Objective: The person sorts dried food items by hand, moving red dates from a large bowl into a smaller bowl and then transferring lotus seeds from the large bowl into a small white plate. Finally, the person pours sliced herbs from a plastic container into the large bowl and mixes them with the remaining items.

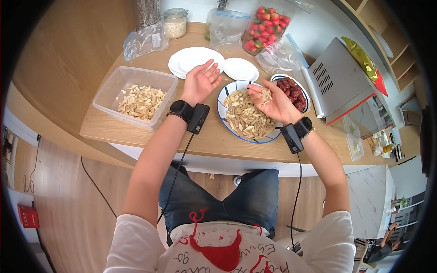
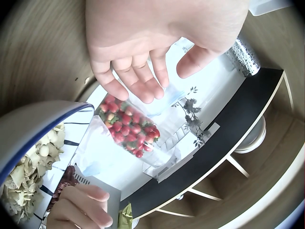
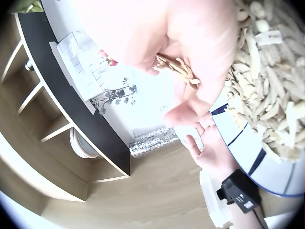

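My right hand (image 1: 280, 109) is palm up over a white, blue-rimmed bowl (image 1: 223, 97). It holds a few pale dried slices (image 3: 178, 67) in its cupped palm, between the curled fingers and thumb. A heap of similar dried slices (image 1: 248, 120) fills the bowl below. My left hand (image 1: 199, 85) hovers palm up left of the bowl, near the white plates, its fingers loosely bent and nothing in them. To its left stands a clear plastic box (image 1: 105, 99) with a smaller pile of pale dried slices (image 1: 142, 102) inside.
White plates (image 1: 241, 69) lie behind the hands. A bowl of red dates (image 1: 291, 92) stands right of the slices, beside a grey appliance (image 1: 339, 79). At the back are a bag of strawberries (image 1: 266, 29), a glass jar (image 1: 175, 23) and clear plastic bags (image 1: 145, 42).
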A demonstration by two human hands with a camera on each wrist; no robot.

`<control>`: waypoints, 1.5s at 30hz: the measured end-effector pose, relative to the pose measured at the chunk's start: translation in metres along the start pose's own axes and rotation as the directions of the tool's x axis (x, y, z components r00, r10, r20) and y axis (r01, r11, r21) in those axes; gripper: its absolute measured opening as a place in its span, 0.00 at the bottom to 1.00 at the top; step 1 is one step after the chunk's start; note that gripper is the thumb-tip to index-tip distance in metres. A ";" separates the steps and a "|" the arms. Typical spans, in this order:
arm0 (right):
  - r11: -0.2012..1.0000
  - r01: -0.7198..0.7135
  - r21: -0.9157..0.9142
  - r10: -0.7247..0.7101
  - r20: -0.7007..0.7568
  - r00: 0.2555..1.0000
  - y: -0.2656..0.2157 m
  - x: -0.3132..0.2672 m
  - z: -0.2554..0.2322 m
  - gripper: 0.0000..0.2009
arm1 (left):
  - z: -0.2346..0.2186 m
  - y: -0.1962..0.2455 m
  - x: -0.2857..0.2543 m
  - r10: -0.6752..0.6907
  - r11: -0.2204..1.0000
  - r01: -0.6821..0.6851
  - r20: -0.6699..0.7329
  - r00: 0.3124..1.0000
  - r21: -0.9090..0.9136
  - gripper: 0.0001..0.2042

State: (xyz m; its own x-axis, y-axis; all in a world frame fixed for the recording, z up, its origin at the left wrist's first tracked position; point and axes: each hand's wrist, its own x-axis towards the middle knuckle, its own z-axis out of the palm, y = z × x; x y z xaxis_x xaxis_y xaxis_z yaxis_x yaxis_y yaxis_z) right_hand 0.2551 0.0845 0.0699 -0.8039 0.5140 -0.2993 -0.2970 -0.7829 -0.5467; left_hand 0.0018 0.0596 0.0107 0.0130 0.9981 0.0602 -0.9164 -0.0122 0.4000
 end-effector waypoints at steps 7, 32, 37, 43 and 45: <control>0.998 0.037 -0.051 -0.033 0.070 0.997 0.009 -0.008 0.027 0.27 | -0.002 0.001 0.001 0.001 1.000 -0.001 0.013 1.000 0.000 0.18; 0.952 0.090 -0.293 -0.041 0.171 0.984 0.035 0.106 0.163 0.18 | 0.017 -0.002 -0.010 0.094 0.971 -0.103 0.049 0.994 0.216 0.23; 0.652 -0.001 -0.758 0.104 0.088 0.991 0.068 0.159 0.201 0.31 | -0.023 -0.002 -0.003 0.232 0.223 -0.583 0.538 0.810 0.781 0.27; 0.615 0.051 -0.787 0.059 0.110 0.992 0.032 0.144 0.165 0.26 | -0.019 -0.008 0.017 0.087 0.989 -0.102 0.135 0.987 0.104 0.21; 0.559 0.072 -0.826 0.027 0.105 0.994 0.005 0.119 0.143 0.23 | -0.022 -0.010 0.018 0.039 0.997 -0.046 0.097 0.995 0.068 0.19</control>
State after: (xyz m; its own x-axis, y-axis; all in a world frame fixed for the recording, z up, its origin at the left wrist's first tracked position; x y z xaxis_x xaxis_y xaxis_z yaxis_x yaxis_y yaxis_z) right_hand 0.0838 0.0919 0.1437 -0.8614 0.4528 -0.2301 0.2019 -0.1105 -0.9732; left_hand 0.0027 0.0787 -0.0122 0.0160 0.9863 0.1642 -0.8869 -0.0619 0.4578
